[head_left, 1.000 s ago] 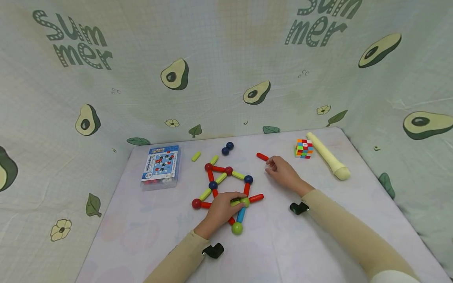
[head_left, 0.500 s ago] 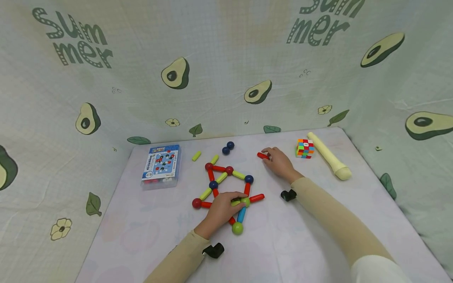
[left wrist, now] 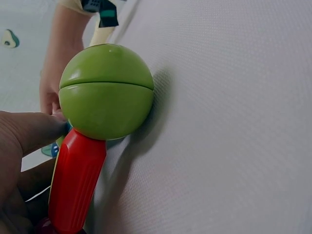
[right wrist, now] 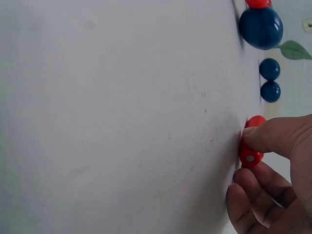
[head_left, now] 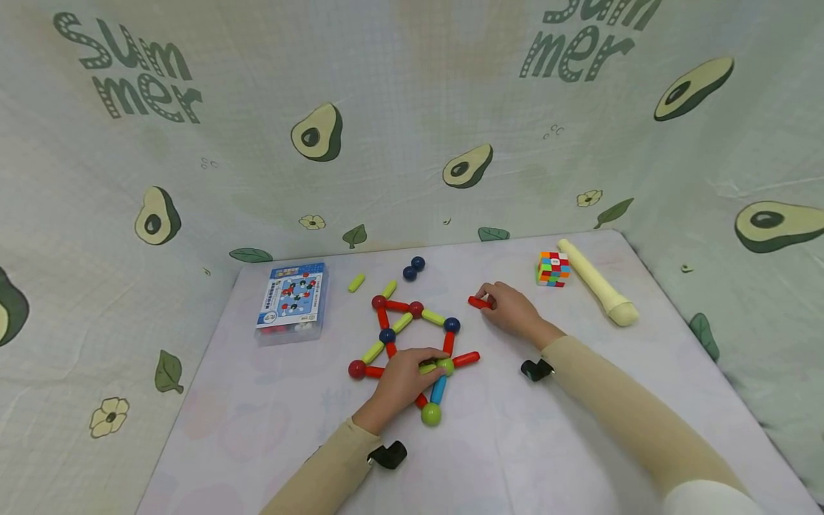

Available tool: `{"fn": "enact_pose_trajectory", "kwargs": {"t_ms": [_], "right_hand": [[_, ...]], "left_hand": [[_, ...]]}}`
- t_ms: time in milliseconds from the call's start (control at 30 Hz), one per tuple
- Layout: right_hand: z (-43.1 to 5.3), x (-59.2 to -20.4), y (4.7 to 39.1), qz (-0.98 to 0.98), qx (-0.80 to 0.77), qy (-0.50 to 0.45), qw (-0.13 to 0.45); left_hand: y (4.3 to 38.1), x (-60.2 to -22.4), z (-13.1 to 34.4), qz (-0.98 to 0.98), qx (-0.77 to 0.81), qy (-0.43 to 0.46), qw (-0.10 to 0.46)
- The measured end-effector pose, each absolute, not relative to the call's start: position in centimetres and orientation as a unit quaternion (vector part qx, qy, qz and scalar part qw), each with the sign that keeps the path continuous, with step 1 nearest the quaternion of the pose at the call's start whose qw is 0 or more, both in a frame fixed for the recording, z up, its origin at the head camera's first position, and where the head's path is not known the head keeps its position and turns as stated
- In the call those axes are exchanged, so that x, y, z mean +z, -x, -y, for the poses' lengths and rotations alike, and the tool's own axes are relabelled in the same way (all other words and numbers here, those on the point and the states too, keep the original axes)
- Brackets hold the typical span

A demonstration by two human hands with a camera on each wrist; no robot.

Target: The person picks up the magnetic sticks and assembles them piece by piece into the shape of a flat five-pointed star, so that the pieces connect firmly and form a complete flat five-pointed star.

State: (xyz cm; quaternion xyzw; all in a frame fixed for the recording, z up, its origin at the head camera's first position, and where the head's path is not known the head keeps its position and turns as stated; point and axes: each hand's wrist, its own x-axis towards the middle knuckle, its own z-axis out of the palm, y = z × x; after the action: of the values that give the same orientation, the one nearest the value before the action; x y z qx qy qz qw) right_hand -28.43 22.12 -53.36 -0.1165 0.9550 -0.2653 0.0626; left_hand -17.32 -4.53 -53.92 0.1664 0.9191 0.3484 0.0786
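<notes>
In the head view, my right hand (head_left: pixel 513 309) pinches a loose red magnetic rod (head_left: pixel 478 302) between thumb and fingers, close over the table. The right wrist view shows the thumb across this red rod (right wrist: pixel 252 155), a pale dot on its end. My left hand (head_left: pixel 404 375) lies over the ball-and-rod frame, thumb and index finger on either side of a green ball (head_left: pixel 445 367). That hand hides part of the frame's middle. Nearer the person, another green ball (head_left: pixel 431 415) joins a blue rod (head_left: pixel 438 390) and a red rod (left wrist: pixel 78 180).
Two dark blue balls (head_left: pixel 410 273) and a yellow-green rod (head_left: pixel 357 283) lie behind the frame. A clear plastic box with a blue label (head_left: pixel 292 300) stands at left. At the back right are a puzzle cube (head_left: pixel 553 270) and a pale yellow club-shaped stick (head_left: pixel 599 284).
My right hand reached the loose red rod, took hold of it and drew it slightly toward the person. The left hand stayed on the frame.
</notes>
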Motion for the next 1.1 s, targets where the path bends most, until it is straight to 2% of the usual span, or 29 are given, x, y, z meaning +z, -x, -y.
{"fn": "enact_pose_trajectory", "kwargs": {"t_ms": [433, 1100], "right_hand": [[-22.0, -53.2, 24.2, -0.931, -0.296, 0.187, 0.106], [-21.7, -53.5, 23.3, -0.916, -0.329, 0.203, 0.107]], "left_hand": [[17.4, -53.9, 4.5, -0.923, 0.337, -0.167, 0.081], [17.4, -53.9, 4.3, -0.923, 0.338, -0.163, 0.08]]}}
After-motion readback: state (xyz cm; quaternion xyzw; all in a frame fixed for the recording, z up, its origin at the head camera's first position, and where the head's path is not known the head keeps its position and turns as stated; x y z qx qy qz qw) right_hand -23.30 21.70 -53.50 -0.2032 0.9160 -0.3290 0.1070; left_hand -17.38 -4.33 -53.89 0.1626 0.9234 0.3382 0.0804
